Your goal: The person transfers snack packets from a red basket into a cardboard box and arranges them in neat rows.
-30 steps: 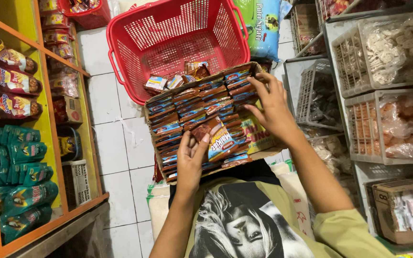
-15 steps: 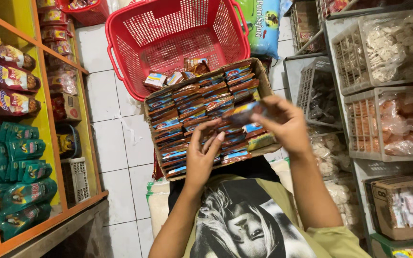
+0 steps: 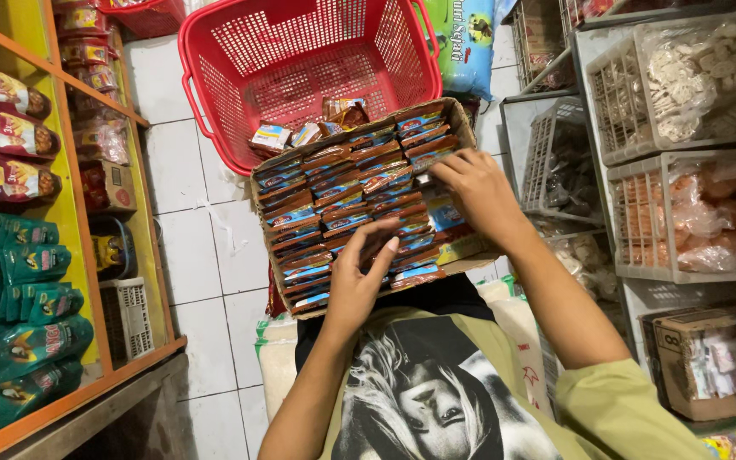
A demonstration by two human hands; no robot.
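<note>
1. Left hand (image 3: pixel 358 285) no longer held a lifted sachet – fingers lay flat on the sachets (image 3: pixel 342 213), gripping nothing.
2. Right hand (image 3: pixel 479 194) had moved into the rows, fingers curled among sachets; grip unclear.
3. Sachets stayed in the box (image 3: pixel 457 119) on the lap – basket (image 3: pixel 300 77) behind.

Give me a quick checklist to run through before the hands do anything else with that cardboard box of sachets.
1. Shallow brown cardboard box supported on the lap: ok, though what bears it is hidden.
2. Left hand on the sachet rows near the box's front: ok.
3. Right hand on the right-hand rows: ok.
4. Small brown and blue sachets standing in neat rows: mostly ok; the right side is hidden by the hands.
5. Either hand gripping a sachet: cannot tell.
6. Red plastic shopping basket on the tiled floor beyond the box, a few loose packets inside: ok.
</note>
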